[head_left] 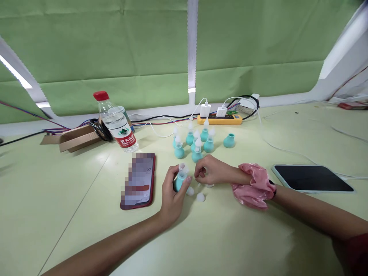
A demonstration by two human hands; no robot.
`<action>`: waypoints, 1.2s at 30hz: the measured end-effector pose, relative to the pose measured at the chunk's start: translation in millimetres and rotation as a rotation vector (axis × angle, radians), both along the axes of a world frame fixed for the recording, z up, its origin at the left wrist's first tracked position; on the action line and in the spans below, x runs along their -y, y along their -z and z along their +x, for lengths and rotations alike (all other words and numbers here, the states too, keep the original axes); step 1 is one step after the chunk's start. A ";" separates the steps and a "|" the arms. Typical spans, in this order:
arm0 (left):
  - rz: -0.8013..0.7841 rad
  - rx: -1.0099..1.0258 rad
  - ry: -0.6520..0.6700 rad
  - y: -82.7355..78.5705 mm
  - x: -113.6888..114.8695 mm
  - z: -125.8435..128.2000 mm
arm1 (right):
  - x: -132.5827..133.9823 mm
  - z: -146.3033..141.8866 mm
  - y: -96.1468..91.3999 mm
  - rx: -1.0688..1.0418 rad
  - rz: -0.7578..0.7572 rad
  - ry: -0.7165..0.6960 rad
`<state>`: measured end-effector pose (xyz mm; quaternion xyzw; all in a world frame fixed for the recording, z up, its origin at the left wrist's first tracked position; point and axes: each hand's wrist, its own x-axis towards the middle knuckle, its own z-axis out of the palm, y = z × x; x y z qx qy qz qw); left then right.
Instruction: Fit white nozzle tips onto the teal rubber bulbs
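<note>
My left hand is closed around a teal squeeze bulb, thumb on its near right side. A clear open-topped collar stands upright in the bulb's neck. Just to the right, my right hand has its fingers curled in a pinch; whatever is between them is hidden. Small translucent white caps lie on the table below and between the hands. Behind them stand several teal bulbs with clear pointed tips fitted. One bare teal bulb, its neck open, stands apart to their right.
On the left are a phone in a red case, a water bottle and an open cardboard box. A yellow power strip with chargers and cables lies at the back. Another phone lies right, a white cable beside it.
</note>
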<state>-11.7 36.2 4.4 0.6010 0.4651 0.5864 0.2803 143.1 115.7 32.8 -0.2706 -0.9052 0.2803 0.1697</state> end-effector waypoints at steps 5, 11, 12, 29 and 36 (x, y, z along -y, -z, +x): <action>-0.092 -0.071 0.013 -8.1 -0.5 0.4 | 4.2 -0.2 -17.7 -0.227 -0.125 0.118; -0.074 -0.138 0.074 -9.0 2.0 0.8 | 25.6 -5.4 -32.9 -0.267 -0.116 0.080; -0.049 -0.147 0.086 -8.4 2.3 1.1 | 28.6 -6.7 -31.4 -0.229 -0.067 0.068; 0.115 -0.351 0.283 -5.6 11.5 -3.2 | 37.3 -16.5 -16.2 -0.270 -0.012 -0.026; 0.198 -0.371 0.323 -5.7 13.0 -3.5 | 30.4 -17.3 -17.3 -0.317 -0.347 0.084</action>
